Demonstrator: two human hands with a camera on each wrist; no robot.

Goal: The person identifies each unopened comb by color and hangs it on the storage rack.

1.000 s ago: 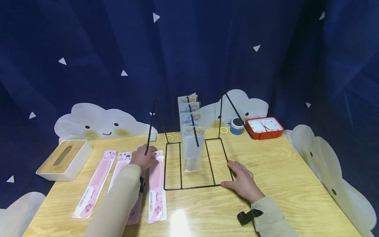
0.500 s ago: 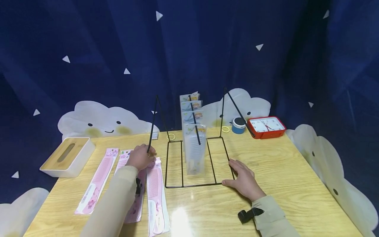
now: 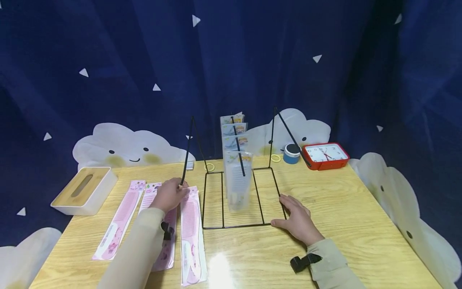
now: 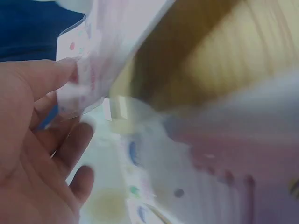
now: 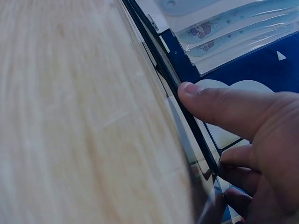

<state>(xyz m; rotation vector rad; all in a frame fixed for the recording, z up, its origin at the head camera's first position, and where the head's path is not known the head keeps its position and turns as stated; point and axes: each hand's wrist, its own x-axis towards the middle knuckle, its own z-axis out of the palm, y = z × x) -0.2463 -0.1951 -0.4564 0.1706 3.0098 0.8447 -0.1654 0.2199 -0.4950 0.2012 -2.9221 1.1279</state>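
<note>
My left hand (image 3: pixel 169 195) pinches the top of a bagged pink comb (image 3: pixel 190 228), which hangs at the left side of the black wire display rack (image 3: pixel 238 226). In the left wrist view the thumb and a finger grip the card top (image 4: pixel 84 79) of the bag. The tip of the rack's left prong (image 3: pixel 187 156) comes right at these fingers. My right hand (image 3: pixel 297 220) holds the front right corner of the rack's base, thumb on the front wire and fingers at the side wire. Several bagged combs (image 3: pixel 238 180) with blue-printed tops hang on the middle prong.
Several bagged pink combs (image 3: pixel 120 218) lie on the wooden table, one partly under the left forearm. A white tissue box (image 3: pixel 84 190) stands at far left. Behind the rack's right prong (image 3: pixel 292 138) are a blue jar (image 3: pixel 291 154) and a red clock (image 3: pixel 326 155).
The held comb's lower end has swung down toward me, then lifted slightly. My left hand stays close by the left prong's tip. The right hand keeps its hold on the rack corner.
</note>
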